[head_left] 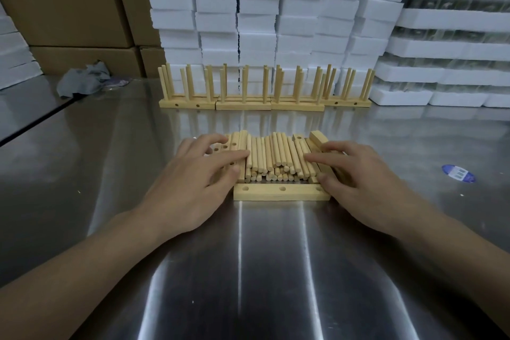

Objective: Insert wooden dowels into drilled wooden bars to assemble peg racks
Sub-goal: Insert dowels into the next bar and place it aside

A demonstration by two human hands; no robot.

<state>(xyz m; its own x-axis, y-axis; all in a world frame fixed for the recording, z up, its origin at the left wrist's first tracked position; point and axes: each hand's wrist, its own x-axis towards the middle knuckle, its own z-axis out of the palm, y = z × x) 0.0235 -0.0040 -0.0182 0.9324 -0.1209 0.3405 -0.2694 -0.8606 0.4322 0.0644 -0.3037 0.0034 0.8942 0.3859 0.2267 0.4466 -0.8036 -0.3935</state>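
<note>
A heap of loose wooden dowels point(276, 156) lies mid-table, lengthwise away from me. A drilled wooden bar point(281, 192) with three visible holes lies crosswise at the heap's near edge. More drilled bars lie at the heap's left point(233, 143) and right point(318, 137). My left hand point(198, 174) rests palm down on the left bars, its fingertips touching the dowels. My right hand point(356, 171) rests on the heap's right side with fingers spread, its thumb at the near bar's right end. Neither hand grips anything. Several finished peg racks point(265, 91) stand in a row farther back.
The table point(262, 270) is shiny steel. Stacks of white foam blocks point(276, 8) rise behind the racks and at the right. Cardboard boxes point(69, 3) stand at the back left, with a crumpled grey cloth point(82, 78) before them. A blue sticker point(458, 173) lies at the right.
</note>
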